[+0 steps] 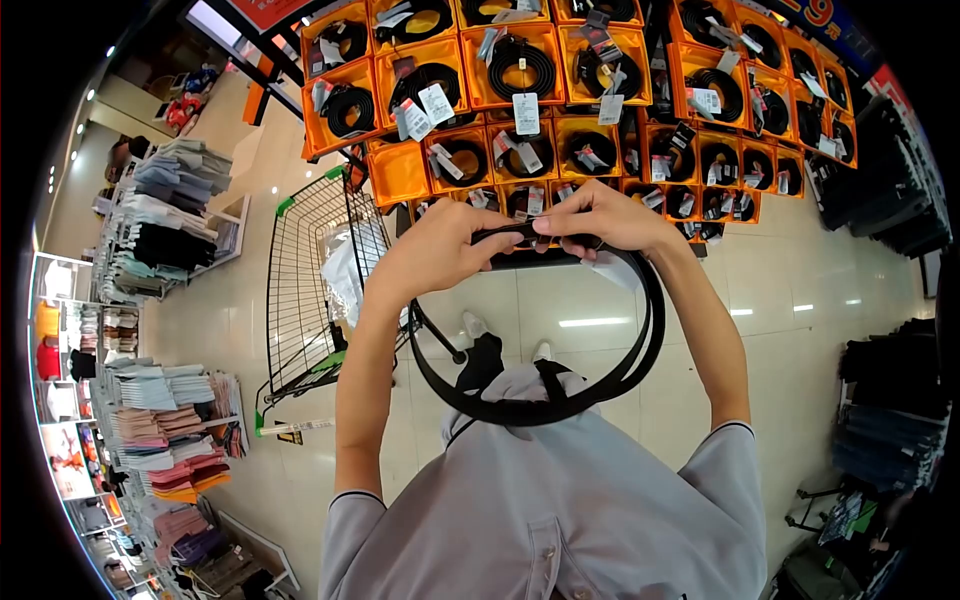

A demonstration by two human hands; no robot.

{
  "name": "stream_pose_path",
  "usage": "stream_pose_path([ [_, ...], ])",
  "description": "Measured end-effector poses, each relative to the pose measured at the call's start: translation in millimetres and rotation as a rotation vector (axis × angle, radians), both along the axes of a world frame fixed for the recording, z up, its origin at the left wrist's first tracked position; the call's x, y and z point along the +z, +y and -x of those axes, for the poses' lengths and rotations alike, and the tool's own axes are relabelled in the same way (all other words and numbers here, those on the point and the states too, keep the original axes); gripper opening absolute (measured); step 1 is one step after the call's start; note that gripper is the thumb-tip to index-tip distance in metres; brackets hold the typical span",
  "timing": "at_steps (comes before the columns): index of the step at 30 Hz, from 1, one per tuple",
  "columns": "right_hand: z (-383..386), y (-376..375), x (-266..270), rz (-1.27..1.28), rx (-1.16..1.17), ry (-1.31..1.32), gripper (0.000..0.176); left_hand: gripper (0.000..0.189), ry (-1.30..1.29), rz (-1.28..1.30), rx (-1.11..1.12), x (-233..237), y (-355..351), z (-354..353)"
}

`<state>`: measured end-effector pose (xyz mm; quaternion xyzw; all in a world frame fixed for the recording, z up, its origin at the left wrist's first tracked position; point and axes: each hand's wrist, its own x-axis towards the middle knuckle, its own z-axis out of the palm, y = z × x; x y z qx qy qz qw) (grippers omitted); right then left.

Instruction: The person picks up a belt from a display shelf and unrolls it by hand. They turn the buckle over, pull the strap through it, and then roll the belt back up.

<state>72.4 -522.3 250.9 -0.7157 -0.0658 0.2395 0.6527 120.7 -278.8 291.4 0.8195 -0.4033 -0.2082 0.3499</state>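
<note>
A black belt (655, 320) hangs in a wide loop in front of my body. My left hand (445, 245) pinches one part at the top of the loop, fingers closed round the strap. Close beside it, my right hand (605, 218) grips the strap too, its thumb and fingertips nearly meeting those of the left. A pale tag (615, 270) dangles under my right hand. Just beyond both hands stands a rack of orange boxes (400, 178), most holding a coiled black belt (522, 70) with white tags. My fingers hide part of the strap.
A wire shopping cart (300, 290) with white plastic inside stands to my left. Folded clothes (175, 430) and hanging garments (165, 245) line the left side. Dark clothes (890, 400) hang on the right. Glossy tile floor (690, 420) lies around my feet.
</note>
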Motion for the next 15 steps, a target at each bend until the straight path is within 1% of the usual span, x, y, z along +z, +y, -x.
stream_pose_path([
  [1,-2,1,4,-0.013,0.022,0.025,0.042,0.024,0.008,0.001,0.005,2,0,-2],
  [3,-7,2,8,-0.026,0.071,0.056,0.045,0.025,-0.034,-0.082,-0.053,8,1,-6],
  [5,-12,3,-2,-0.075,0.116,0.043,0.045,0.026,-0.051,-0.085,-0.070,16,1,-7],
  [7,-14,5,-4,-0.080,0.127,0.042,0.044,0.027,-0.082,-0.160,-0.115,18,2,-11],
  [8,-15,6,-4,-0.096,0.135,0.029,0.044,0.028,-0.090,-0.124,-0.122,16,2,-13],
  [10,-17,10,-3,-0.100,0.147,0.014,0.044,0.029,-0.080,-0.145,-0.105,19,2,-14],
  [11,-17,12,-5,-0.097,0.117,-0.010,0.045,0.030,-0.071,-0.173,-0.090,21,2,-14],
  [13,-18,15,-2,-0.087,0.082,-0.032,0.045,0.027,-0.099,-0.163,-0.049,11,0,-13],
  [14,-19,17,1,-0.054,0.086,0.005,0.045,0.025,-0.129,-0.161,-0.012,8,-3,-14],
  [15,-20,17,3,-0.023,0.086,0.042,0.045,0.025,-0.129,-0.155,-0.023,10,-5,-16],
])
